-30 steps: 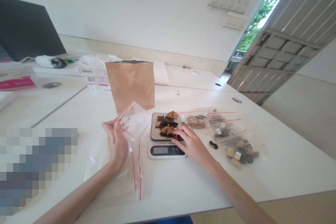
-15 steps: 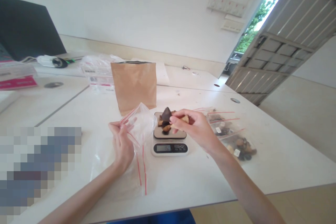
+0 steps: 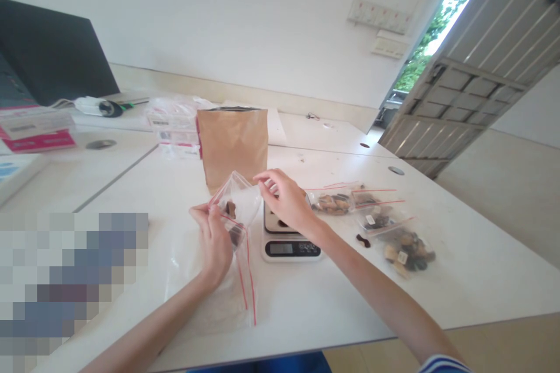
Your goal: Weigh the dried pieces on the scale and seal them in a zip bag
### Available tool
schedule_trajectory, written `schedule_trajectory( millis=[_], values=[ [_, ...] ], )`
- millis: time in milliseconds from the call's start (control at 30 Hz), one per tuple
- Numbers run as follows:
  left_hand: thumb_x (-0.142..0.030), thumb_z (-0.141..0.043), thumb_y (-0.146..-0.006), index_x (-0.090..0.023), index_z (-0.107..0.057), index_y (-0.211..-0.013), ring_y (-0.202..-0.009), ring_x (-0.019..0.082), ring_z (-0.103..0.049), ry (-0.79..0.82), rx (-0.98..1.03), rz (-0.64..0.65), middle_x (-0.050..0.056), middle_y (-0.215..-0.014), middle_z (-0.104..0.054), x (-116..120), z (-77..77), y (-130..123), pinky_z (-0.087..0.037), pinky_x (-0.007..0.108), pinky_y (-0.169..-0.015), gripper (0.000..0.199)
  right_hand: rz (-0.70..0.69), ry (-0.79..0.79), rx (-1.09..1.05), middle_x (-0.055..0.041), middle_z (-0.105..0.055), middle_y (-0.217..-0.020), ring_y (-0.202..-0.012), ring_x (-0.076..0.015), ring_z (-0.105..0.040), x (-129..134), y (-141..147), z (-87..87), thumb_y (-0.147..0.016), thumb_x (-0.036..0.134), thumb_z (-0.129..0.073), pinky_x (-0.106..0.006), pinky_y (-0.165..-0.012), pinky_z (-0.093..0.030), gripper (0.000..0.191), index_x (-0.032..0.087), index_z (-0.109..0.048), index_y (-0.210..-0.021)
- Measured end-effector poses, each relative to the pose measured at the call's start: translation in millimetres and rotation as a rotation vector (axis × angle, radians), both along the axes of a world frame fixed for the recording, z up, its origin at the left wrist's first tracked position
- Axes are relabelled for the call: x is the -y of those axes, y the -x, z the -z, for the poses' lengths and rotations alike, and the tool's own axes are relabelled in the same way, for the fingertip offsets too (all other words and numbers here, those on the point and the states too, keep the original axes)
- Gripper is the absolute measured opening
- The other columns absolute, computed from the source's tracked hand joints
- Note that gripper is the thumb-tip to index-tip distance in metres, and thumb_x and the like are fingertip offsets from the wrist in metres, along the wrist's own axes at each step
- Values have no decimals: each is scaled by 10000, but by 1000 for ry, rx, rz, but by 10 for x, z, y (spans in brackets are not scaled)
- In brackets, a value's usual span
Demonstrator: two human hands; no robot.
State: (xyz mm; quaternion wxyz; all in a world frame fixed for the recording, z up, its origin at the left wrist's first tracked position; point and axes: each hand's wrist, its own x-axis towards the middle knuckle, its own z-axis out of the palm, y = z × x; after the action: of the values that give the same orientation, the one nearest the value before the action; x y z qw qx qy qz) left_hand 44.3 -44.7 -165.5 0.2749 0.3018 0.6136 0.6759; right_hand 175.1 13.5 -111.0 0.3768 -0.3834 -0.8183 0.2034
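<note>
My left hand (image 3: 214,245) is closed on a clear zip bag (image 3: 245,204) with its mouth spread. Dark and brown dried pieces (image 3: 231,208) show inside the bag. At the bag's right edge is my right hand (image 3: 282,195), its fingers bent together at the bag's mouth; what they grip, if anything, is too small to tell. Below that hand stands the kitchen scale (image 3: 292,249), its plate partly hidden, with some dark pieces on it. More clear bags with red seal lines lie flat under my left hand.
A brown paper bag (image 3: 234,148) stands behind the scale. Filled zip bags (image 3: 409,250) lie to the right, with a loose dark piece (image 3: 363,240) beside them. Boxes (image 3: 37,131) and a black monitor (image 3: 56,52) are at the left.
My right hand has moved left from over the scale to the bag's mouth. The pieces it held have left its fingers, and pieces now show in the bag. A loose dark piece is now visible.
</note>
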Motion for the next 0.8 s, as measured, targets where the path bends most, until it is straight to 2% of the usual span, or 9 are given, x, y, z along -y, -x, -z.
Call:
schedule_trajectory(
  millis=[67,167,233,333,467,533,633,800],
  values=[
    [-371,-388,-888,-243,-359,-813,-702,138,-545,-8,36,-17,-34,-771,-489,-3,-15,-2,-429,279,-643,152,5,-109,79,-107,-611,-1066,-981,-174,-604,-42,-191,107,-922,224,-439,-337,-890,-484,212,157,-596,-1047],
    [-349,-399,-888,-248,-342,-839,-691,132,-557,-48,155,27,-38,-779,-506,-9,-32,-15,-435,263,-599,126,-18,-150,339,-157,-553,-1240,-1197,-239,-501,-70,-401,304,-912,323,-498,-436,-1006,-408,311,170,-539,-1180],
    [-345,-410,-885,-247,-345,-844,-691,123,-556,-43,178,35,-39,-784,-505,-23,-18,-18,-439,251,-596,125,-30,-163,463,-171,-529,-1293,-1230,-260,-471,-72,-446,408,-887,365,-548,-461,-1023,-379,386,166,-516,-1216],
    [-375,-445,-870,-241,-363,-839,-710,113,-558,-33,186,25,-36,-808,-505,-59,43,-6,-444,240,-615,161,-24,-194,533,-146,-602,-1178,-1112,-255,-531,-93,-410,478,-881,332,-565,-434,-971,-405,312,149,-557,-1134],
    [-441,-458,-853,-247,-358,-865,-694,129,-581,-78,270,99,-25,-835,-548,-84,99,5,-454,252,-587,219,11,-250,557,-112,-643,-996,-944,-237,-565,-169,-335,483,-851,264,-588,-395,-900,-431,156,152,-605,-958],
    [-432,-461,-851,-246,-363,-861,-725,134,-583,-69,236,72,-21,-851,-538,-73,88,3,-453,251,-595,211,12,-277,539,-96,-647,-925,-902,-225,-570,-203,-320,492,-849,211,-560,-368,-879,-436,74,161,-606,-880],
    [-389,-436,-867,-242,-367,-847,-779,136,-574,-14,139,37,-15,-878,-504,-43,45,-2,-446,253,-624,163,20,-290,467,-77,-641,-840,-838,-209,-584,-232,-315,532,-846,151,-498,-341,-839,-443,103,178,-582,-794],
    [-385,-398,-879,-243,-355,-844,-771,140,-556,44,85,46,-16,-872,-488,-23,9,-7,-426,270,-649,153,53,-282,361,-53,-626,-772,-784,-182,-588,-233,-308,568,-839,173,-459,-298,-771,-451,126,200,-536,-744]
  ],
)
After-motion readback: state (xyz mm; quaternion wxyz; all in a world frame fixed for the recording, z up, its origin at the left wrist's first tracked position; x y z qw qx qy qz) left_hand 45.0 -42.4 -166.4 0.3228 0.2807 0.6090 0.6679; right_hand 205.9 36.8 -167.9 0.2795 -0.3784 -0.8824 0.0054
